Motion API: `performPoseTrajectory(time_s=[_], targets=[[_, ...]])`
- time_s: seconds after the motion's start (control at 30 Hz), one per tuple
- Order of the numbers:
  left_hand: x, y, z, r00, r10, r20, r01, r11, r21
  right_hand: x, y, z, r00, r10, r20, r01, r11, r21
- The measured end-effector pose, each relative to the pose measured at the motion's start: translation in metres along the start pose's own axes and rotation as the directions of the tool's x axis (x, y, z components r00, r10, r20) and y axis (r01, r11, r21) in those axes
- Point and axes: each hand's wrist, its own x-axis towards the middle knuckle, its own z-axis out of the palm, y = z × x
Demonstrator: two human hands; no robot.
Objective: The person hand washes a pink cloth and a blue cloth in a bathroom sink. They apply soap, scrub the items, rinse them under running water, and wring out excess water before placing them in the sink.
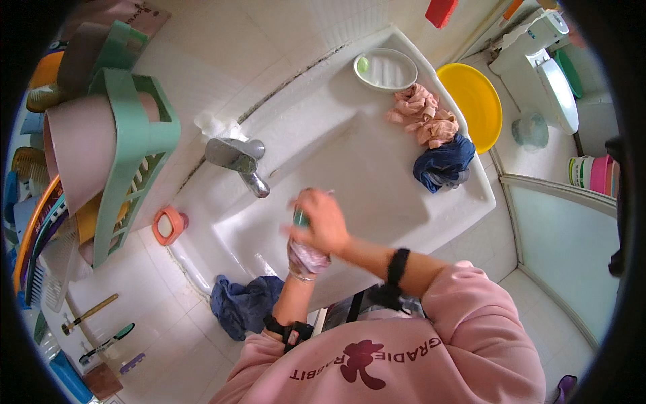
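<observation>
Both hands meet over the near left part of a white ceramic sink [353, 242], below a chrome faucet [234, 156]. My right hand [323, 224], blurred by motion, lies over my left hand [304, 270], with a small dark green object [301, 218] between its fingers. Only part of this object shows, so its kind is unclear. A wet pinkish cloth [312, 258] wraps my left hand above a bracelet; the left fingers are mostly hidden. Dark blue cloth [247, 303] hangs over the sink's near left edge, beside my left forearm.
On the right ledge lie crumpled pink cloth [426, 113] and navy cloth [444, 161], near an oval soap dish [386, 69] holding green soap [362, 64]. A yellow basin [472, 106] stands beyond. Green wall rack [136, 116] and coral soap holder [169, 225] flank the left.
</observation>
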Motion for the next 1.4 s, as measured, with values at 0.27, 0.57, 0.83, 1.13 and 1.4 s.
performPoseTrajectory(time_s=[0.27, 0.57, 0.83, 1.13, 1.4], targets=[[-0.031, 0.038, 0.014, 0.944, 0.026, -0.330, 0.090, 0.938, 0.334, 0.018, 0.031, 0.019, 0.794, 0.587, 0.159, -0.584, 0.662, 0.470], [-0.093, 0.096, 0.047, 0.921, 0.153, -0.359, -0.029, 0.944, 0.329, 0.122, -0.048, -0.040, 0.670, 0.206, 0.714, -0.725, 0.392, 0.567], [-0.118, 0.095, 0.050, 0.934, 0.255, -0.249, -0.148, 0.913, 0.380, 0.106, -0.014, -0.006, 0.662, 0.518, 0.542, -0.699, 0.166, 0.696], [-0.139, 0.091, 0.042, 0.866, 0.317, -0.386, -0.160, 0.909, 0.386, 0.056, 0.108, 0.137, 0.401, 0.473, 0.784, -0.802, -0.231, 0.550], [-0.134, 0.090, 0.036, 0.849, 0.340, -0.404, -0.139, 0.882, 0.451, 0.065, 0.040, 0.075, 0.484, 0.510, 0.711, -0.871, 0.199, 0.450]])
